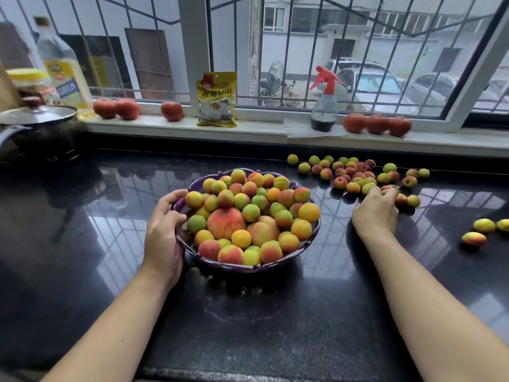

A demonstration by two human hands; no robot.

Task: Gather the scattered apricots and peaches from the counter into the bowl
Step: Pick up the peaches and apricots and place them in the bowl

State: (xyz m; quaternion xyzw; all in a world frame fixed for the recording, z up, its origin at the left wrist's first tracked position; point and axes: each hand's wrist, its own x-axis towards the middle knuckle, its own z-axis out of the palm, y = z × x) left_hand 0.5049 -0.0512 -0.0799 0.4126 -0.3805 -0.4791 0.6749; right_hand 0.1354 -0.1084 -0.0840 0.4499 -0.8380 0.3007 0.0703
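Our black polished counter (275, 312) carries: one purple bowl (248, 267), scattered apricots (355, 175) far right, one lidded pot (38, 130) far left.

Kitchen spot, glossy black stone surface (261, 312), mirrors window bars. Big window (358, 51) behind it, white frame, dark metal bars (289, 37). Pale windowsill (261, 125) right under window, running full width. Outside past window: grey daylight, parked cars (371, 86), covered scooter (275, 78), pale building. Soft flat light, no lamps showing. Left of window, wall mostly hidden, can't tell much.
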